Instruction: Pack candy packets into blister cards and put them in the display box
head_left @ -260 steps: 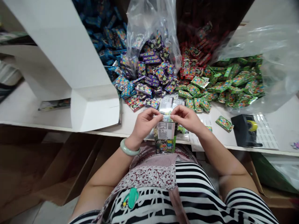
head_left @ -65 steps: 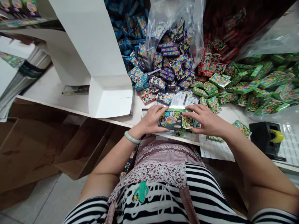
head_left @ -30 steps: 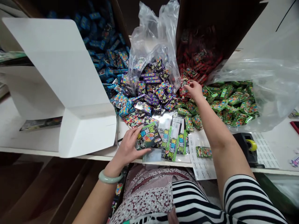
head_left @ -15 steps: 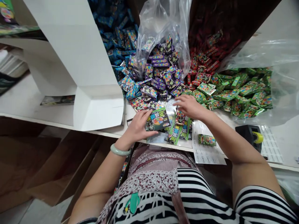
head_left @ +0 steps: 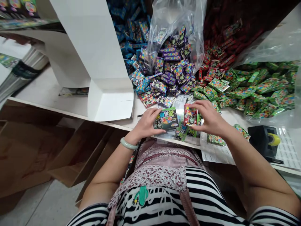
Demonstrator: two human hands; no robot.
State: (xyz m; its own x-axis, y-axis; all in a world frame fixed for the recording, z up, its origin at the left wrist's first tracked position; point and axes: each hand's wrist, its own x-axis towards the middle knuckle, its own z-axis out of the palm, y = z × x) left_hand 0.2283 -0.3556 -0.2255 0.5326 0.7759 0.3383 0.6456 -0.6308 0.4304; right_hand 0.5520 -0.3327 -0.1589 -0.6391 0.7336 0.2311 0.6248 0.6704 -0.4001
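My left hand [head_left: 150,122] grips the left side of a black and green printed packet [head_left: 166,118], thumb along its lower edge and fingers on top. In my right hand [head_left: 209,117] a small red candy packet [head_left: 190,115] is pinched upright between fingers and thumb, just right of the black and green one. Under both hands lie flat green printed cards [head_left: 184,131] near the table edge. Right beyond the hands sits a pile of purple candy packets [head_left: 168,75], partly inside a clear plastic bag [head_left: 174,15].
Blue packets [head_left: 134,34] lie behind at left, red packets [head_left: 218,53] and green packets [head_left: 263,91] at right. An open white box [head_left: 110,100] stands on the left. A black tape dispenser [head_left: 262,141] rests near the right edge. Cardboard boxes [head_left: 25,153] are below the table.
My right hand has drawn back from the pile's near edge and now holds the red candy packet upright. My left hand keeps its grip on the black and green packet. The view has shifted.
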